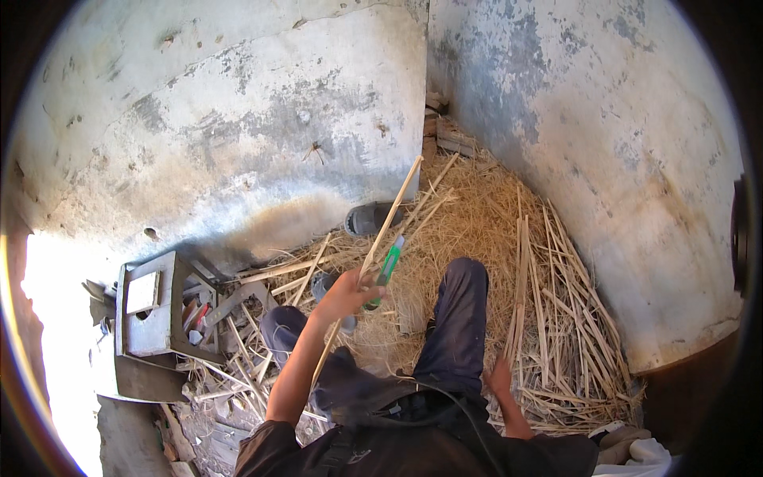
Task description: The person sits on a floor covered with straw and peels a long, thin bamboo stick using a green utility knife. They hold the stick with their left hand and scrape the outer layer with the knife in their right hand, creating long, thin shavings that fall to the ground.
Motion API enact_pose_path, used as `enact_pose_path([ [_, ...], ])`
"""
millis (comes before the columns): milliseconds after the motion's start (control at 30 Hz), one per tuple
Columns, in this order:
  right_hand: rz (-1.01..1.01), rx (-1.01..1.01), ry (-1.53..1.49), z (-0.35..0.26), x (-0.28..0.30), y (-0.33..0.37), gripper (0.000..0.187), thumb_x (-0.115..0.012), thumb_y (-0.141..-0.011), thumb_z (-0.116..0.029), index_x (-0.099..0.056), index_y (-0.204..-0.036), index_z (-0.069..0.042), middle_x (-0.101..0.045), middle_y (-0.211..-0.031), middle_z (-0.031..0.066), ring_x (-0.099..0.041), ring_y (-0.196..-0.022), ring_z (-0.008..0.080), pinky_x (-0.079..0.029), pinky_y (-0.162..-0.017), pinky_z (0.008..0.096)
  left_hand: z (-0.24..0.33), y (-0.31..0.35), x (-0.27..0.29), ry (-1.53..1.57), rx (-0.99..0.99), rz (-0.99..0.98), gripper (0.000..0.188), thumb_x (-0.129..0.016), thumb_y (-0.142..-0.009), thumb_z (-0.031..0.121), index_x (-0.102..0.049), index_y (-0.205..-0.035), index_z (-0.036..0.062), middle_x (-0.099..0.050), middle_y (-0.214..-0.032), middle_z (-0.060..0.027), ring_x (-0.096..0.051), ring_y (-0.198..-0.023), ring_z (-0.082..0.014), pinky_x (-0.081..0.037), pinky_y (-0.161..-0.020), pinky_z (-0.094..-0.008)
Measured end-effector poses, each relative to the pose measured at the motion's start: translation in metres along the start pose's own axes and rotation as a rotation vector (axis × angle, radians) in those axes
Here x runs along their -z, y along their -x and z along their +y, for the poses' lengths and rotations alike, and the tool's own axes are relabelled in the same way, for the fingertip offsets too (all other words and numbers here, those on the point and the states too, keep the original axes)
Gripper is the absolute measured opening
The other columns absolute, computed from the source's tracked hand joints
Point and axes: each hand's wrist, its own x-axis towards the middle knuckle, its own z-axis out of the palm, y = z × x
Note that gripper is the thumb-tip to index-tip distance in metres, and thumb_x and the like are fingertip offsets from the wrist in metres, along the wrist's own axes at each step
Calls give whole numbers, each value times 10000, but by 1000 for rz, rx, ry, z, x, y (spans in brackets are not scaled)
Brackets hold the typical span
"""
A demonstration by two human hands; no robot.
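Note:
My left hand is closed around a long, thin wooden strip and a green utility knife. The strip slants upward past the hand, and its lower end passes down by my left leg. The knife points up beside it, its blade end toward the dark shoe. Low on the right, my right hand is down beside my right knee, close to the lower ends of several upright strips. Its fingers are too small and partly hidden to show whether they grip one.
A heap of pale shavings covers the floor ahead. Many loose strips lie along the right wall. A grey box with tools inside stands at left. A dark shoe lies by the far wall.

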Motion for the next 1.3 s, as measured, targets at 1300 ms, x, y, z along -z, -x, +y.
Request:
enact_pose_path([
  [1300, -183, -196, -321, -91, 2, -152, 646, -750, -929, -201, -533, -1509, -16, -608, -1441, 264, -598, -1317, 442, -496, -1072, 517, -77, -114, 21, 22, 197, -128, 372, -826, -953, 303, -573, -1020, 38, -584, -924, -15, -548, -882, -140, -485, -786, -349],
])
